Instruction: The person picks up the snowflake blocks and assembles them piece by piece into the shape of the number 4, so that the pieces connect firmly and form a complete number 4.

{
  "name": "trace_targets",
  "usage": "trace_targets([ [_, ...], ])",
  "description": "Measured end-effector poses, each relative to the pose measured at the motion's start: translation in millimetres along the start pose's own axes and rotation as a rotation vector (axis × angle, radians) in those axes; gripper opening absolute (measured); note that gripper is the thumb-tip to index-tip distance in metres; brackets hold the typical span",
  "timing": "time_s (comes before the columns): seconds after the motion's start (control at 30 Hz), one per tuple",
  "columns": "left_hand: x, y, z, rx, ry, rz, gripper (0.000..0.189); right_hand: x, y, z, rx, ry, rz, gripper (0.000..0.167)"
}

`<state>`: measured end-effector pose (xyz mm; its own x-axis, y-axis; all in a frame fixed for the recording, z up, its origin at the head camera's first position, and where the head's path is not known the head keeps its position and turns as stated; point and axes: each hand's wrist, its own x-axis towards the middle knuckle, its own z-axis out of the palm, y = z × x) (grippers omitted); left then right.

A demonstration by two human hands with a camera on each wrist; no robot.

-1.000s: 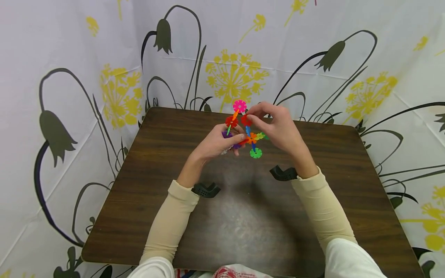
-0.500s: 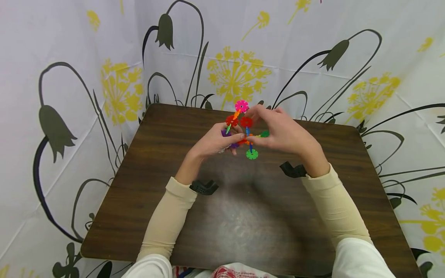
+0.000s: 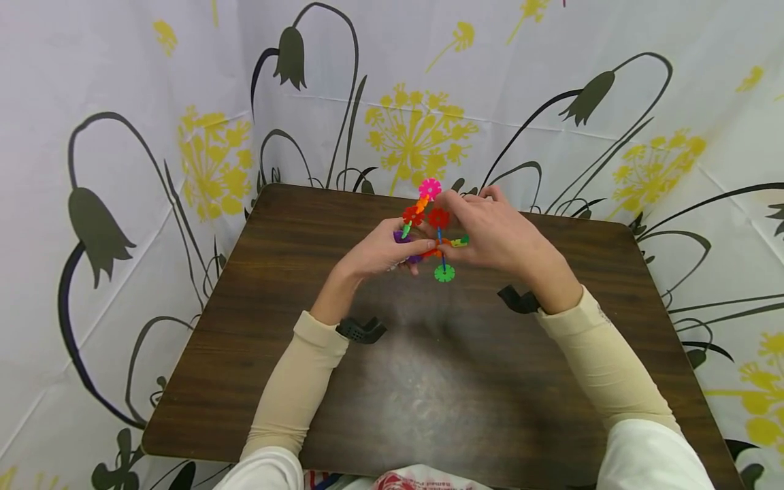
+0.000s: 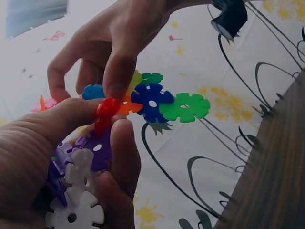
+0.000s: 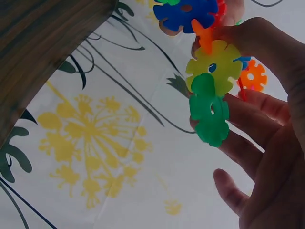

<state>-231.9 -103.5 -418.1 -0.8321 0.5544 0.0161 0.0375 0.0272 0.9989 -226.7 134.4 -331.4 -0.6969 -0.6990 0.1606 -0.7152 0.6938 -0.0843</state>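
A branching chain of notched plastic flower discs is held up between both hands. My left hand (image 3: 387, 252) pinches a red disc (image 4: 106, 114) between thumb and fingers, with purple discs (image 4: 99, 150) and a white disc (image 4: 74, 217) under its palm. The right hand (image 3: 499, 231) grips the chain near the orange disc (image 5: 205, 38), its thumb on that part and its other fingers behind. Yellow (image 5: 221, 59) and green discs (image 5: 209, 117) hang beside these fingers. A blue disc (image 4: 152, 104) joins a light green disc (image 4: 186, 107). The pink disc (image 3: 430, 189) tops another branch.
Below the hands lies a dark wood-grain table (image 3: 416, 381). A white curtain (image 3: 520, 41) with printed flowers stands behind and beside it. Black wrist mounts (image 3: 361, 331) sit on both forearms. Printed plastic (image 3: 422, 478) shows at the table's near edge.
The right hand has let go of the upper red disc and moved slightly down and right, its thumb now by the chain's orange middle. The left hand has kept its grip.
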Motion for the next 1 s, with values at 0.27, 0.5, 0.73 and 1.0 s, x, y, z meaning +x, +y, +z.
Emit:
trace_targets([
  [0.27, -1.5, 4.2, -6.8, 0.050, -0.056, 0.017, 0.018, -1.8, -5, -2, -0.082, 0.056, -0.073, 0.065],
  [0.5, -1.8, 2.2, -10.5, 0.020, -0.054, 0.018, 0.018, -2.2, -8, -1, -0.087, 0.083, -0.095, 0.068],
  [0.73, -3.0, 2.3, -13.5, 0.025, -0.070, 0.036, 0.015, -2.1, -8, 3, -0.087, 0.139, -0.144, 0.066],
  [1.0, -5.0, 1.7, -12.1, 0.015, -0.070, 0.035, 0.016, -0.8, -6, 5, 0.020, 0.139, -0.104, 0.062],
])
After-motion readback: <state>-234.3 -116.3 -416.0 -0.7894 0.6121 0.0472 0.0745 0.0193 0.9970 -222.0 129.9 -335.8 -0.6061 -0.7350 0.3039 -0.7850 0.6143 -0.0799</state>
